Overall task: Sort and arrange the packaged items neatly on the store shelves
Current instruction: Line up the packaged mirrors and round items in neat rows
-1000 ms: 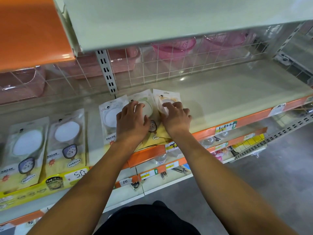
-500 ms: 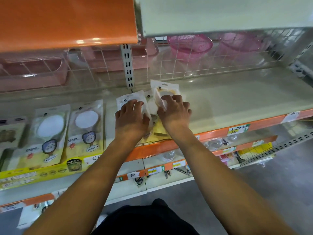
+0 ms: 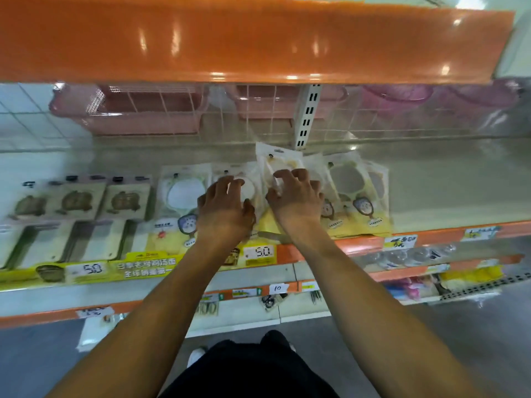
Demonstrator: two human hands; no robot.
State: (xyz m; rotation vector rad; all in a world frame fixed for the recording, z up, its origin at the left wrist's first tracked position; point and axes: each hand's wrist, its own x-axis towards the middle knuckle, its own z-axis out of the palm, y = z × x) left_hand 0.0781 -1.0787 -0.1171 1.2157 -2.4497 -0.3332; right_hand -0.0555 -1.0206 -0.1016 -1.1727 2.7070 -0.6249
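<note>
Left hand [image 3: 224,208] rests flat on a packet [image 3: 244,188], right hand [image 3: 296,196] pinches another [image 3: 277,162]; bare shelf [image 3: 445,182] opens rightward (tags below read 5.0 [image 3: 260,251])

We are seeing a pale shelf [image 3: 448,179] carrying flat packets: brown-printed cards [image 3: 77,200] at left, white-disc packs [image 3: 184,202] beside them, mirror packs [image 3: 353,196] overlapping mid-shelf.

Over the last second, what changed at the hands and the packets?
The camera swung left. The right hand has pulled one packet up off the pile, its top now tilted toward the back grid. The left hand still presses the neighbouring packet. The row of packets to the left looks unmoved.
</note>
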